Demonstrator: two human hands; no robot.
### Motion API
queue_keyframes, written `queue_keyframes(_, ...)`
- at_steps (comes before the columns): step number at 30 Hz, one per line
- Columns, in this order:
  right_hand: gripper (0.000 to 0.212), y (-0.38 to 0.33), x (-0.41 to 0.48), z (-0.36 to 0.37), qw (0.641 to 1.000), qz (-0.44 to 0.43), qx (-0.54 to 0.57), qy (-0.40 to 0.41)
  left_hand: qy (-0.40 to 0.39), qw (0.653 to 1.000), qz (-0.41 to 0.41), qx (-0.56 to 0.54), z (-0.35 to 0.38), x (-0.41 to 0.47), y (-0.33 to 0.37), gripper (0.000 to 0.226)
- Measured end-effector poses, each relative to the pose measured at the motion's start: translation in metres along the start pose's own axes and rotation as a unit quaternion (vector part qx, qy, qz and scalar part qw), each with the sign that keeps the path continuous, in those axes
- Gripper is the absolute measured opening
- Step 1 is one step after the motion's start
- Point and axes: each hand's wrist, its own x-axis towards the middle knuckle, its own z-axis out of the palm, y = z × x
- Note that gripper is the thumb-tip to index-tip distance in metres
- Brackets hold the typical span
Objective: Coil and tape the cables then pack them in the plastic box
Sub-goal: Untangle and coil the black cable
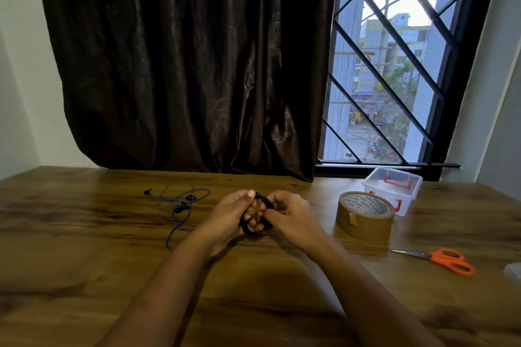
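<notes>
Light, springy black coil [254, 230] (loops may open). The left hand [229, 215] curls through it, the right hand [291, 213] pinches its edge

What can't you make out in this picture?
In the head view, the black cable coil is mostly covered by the left hand and right hand; its ends are hidden.
The plastic box: contents unclear through the lid.
The pale object: blurred, cut by the right edge.
</notes>
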Motion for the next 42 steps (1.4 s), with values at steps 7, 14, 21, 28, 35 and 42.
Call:
queue_keyframes(7,0.008,-0.004,-0.003,0.006,0.987,0.031,0.153,-0.02,0.002,0.987,0.086,0.135,-0.003,0.005,-0.01,0.029)
queue_keyframes(14,0.04,-0.004,-0.001,0.011,0.99,0.015,0.132,0.044,0.024,0.963,0.157,0.217,-0.007,0.009,-0.018,0.031)
queue_keyframes(21,0.046,0.0,0.005,0.017,0.947,0.047,0.312,0.057,0.037,0.959,0.181,0.214,-0.003,0.007,-0.017,0.032)
queue_keyframes(28,0.029,-0.003,0.002,0.009,0.943,0.066,0.325,0.008,0.03,0.97,0.163,0.179,0.0,0.005,-0.015,0.032)
queue_keyframes(35,0.027,-0.004,0.002,0.005,0.986,0.043,0.158,0.01,0.045,0.987,0.103,0.112,0.001,0.008,-0.019,0.033)
queue_keyframes(42,0.026,0.004,0.001,0.006,1.0,-0.013,-0.001,0.02,0.05,0.991,0.059,0.106,0.003,0.006,-0.019,0.04)
